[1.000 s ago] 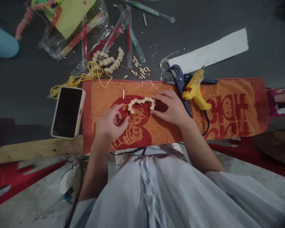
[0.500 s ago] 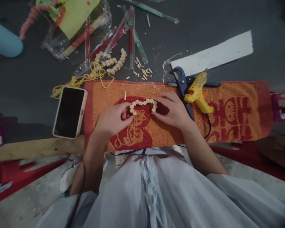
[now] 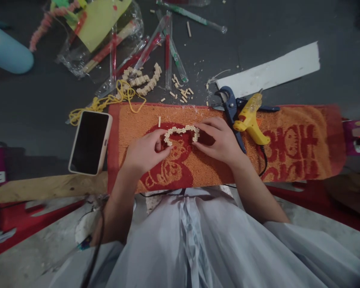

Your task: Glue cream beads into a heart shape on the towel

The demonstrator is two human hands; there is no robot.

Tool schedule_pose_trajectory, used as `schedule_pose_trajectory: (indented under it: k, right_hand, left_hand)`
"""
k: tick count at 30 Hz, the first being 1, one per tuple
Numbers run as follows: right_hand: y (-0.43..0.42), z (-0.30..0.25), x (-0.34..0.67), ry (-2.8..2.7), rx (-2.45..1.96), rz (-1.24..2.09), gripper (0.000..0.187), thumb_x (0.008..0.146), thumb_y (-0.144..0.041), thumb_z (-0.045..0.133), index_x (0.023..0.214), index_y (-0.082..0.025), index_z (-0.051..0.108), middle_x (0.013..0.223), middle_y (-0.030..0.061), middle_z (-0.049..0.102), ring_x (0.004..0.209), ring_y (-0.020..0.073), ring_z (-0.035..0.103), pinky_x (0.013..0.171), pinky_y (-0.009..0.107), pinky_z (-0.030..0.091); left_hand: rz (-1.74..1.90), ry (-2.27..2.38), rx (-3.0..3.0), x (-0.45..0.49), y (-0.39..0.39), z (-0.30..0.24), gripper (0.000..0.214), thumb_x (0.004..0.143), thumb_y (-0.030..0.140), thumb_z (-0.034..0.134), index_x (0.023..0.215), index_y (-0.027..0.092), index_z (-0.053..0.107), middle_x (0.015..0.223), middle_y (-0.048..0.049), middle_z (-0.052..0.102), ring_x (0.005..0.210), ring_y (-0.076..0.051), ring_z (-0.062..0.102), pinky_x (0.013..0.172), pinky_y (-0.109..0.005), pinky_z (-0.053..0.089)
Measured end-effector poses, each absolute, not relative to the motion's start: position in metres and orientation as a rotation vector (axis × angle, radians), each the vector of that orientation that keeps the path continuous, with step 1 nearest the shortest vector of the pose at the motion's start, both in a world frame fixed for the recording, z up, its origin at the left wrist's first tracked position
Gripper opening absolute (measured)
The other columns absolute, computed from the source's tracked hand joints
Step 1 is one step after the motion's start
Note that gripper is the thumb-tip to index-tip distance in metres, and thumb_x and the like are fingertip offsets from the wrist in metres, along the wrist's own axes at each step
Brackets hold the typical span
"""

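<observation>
Your two hands, the left hand (image 3: 144, 155) and the right hand (image 3: 220, 141), each pinch, fingers narrowed, one end of one pale, scalloped arch of short sticks (image 3: 179, 130), over one orange-and-red terry towel (image 3: 210, 171). One pale loose stick (image 3: 159, 121) lies beyond your left hand; one yellow plastic glue gun (image 3: 249, 120) sits right. Farther off, one narrow clear plastic sleeve (image 3: 168, 77) holds something red.

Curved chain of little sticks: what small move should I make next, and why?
Perhaps steady both ends of the curved chain lightly: your left hand and right hand are at opposite ends, and its many small joined pieces suggest gentle pressure, though how firmly they're joined isn't visible.
</observation>
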State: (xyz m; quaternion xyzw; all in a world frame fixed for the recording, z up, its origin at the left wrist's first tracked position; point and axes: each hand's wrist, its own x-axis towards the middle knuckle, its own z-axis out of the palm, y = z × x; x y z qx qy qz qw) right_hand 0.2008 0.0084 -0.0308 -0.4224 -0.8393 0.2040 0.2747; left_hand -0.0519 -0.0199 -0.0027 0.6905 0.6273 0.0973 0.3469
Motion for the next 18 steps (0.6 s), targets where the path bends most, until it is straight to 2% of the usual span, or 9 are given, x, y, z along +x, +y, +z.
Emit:
schedule_pose_trajectory:
  k: [5,8,18]
  right_hand:
    - [0.01,-0.026,0.199,-2.243,-1.122,0.547,0.04,0.087,-0.037,0.064,0.124,-0.022,0.066,0.111,0.013,0.068,0.102,0.0303,0.063,0.091,0.051,0.051]
    - [0.014,-0.023,0.197,-2.242,-1.14,0.543,0.042,0.086,-0.037,0.065,0.127,-0.025,0.065,0.113,0.012,0.068,0.104,0.0312,0.062,0.093,0.053,0.05]
    - [0.03,-0.033,0.187,-2.242,-1.119,0.539,0.045,0.084,-0.033,0.065,0.128,-0.025,0.063,0.117,0.0117,0.066,0.109,0.0314,0.061,0.096,0.053,0.049]
  left_hand:
    - [0.249,1.648,1.795,-0.053,-0.019,0.002,0.044,0.081,0.04,0.065,0.121,0.024,0.063,0.07,0.0034,0.061,0.059,-0.013,0.051,0.057,-0.027,0.034]
    - [0.266,1.673,1.803,-0.055,-0.017,0.008,0.047,0.081,0.04,0.065,0.125,0.025,0.062,0.069,0.0038,0.062,0.059,-0.012,0.052,0.056,-0.026,0.034]
    - [0.251,1.712,1.838,-0.06,-0.006,0.005,0.045,0.082,0.04,0.066,0.123,0.023,0.062,0.072,0.0027,0.063,0.063,-0.013,0.055,0.058,-0.026,0.035]
